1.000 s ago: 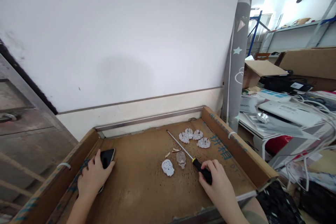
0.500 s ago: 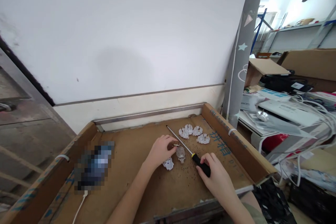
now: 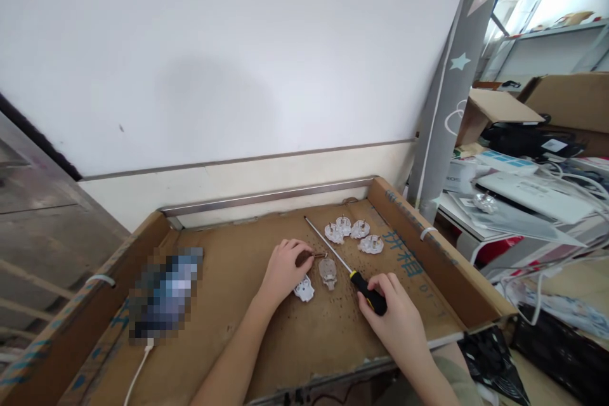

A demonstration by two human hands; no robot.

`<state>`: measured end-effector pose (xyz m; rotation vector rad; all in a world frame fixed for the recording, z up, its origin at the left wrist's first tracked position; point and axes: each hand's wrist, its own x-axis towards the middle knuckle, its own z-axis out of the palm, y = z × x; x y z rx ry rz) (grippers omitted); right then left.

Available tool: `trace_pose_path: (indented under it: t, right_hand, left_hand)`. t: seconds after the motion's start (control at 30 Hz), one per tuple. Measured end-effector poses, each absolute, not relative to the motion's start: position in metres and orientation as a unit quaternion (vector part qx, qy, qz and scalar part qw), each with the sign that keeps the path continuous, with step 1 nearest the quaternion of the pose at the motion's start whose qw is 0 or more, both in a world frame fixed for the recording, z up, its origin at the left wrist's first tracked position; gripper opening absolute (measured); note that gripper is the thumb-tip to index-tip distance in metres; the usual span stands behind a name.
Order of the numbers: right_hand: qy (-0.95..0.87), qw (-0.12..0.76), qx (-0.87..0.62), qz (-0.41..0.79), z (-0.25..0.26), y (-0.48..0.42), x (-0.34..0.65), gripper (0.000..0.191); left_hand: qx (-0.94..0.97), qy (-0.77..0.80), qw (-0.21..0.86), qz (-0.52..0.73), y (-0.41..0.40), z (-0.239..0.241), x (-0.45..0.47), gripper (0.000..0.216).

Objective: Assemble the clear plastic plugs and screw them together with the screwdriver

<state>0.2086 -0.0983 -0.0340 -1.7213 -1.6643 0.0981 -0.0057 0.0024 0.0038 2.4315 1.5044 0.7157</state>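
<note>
My right hand (image 3: 396,314) is closed around the black handle of a screwdriver (image 3: 341,259), whose long metal shaft lies toward the upper left over the cardboard. The fingers of my left hand (image 3: 289,266) pinch a small thin metal piece (image 3: 320,255). Just beside those fingertips sits a clear plastic plug shell (image 3: 328,274). A white plug part (image 3: 304,289) with round holes lies below my left hand, partly covered by it. Beyond the screwdriver, several clear plug pieces with metal pins (image 3: 343,226) are grouped together.
A cardboard tray (image 3: 228,292) with raised sides (image 3: 438,254) forms the work surface. Tiny dark screws (image 3: 343,314) are scattered near my right hand. A blurred-out device (image 3: 171,292) with a white cable lies at left. Boxes and cables (image 3: 533,190) crowd the right.
My left hand has drawn slightly left from the clear shell, with the small metal piece showing more. My right hand keeps its hold on the screwdriver. The camera view has shifted a little.
</note>
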Motion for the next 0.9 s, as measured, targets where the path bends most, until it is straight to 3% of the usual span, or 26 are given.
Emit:
trace_pose_path:
  t: [0.63,0.9]
  right_hand:
    - [-0.645,0.329,-0.687,-0.061,-0.014,-0.098,0.210,0.012]
    - [-0.690,0.296,-0.658,-0.062,-0.002,-0.075,0.162,0.034]
  left_hand:
    - [0.821,0.512,0.080,0.240,0.002,0.004,-0.008,0.007]
    - [0.823,0.507,0.084,0.241,0.002,0.006,-0.006,0.008]
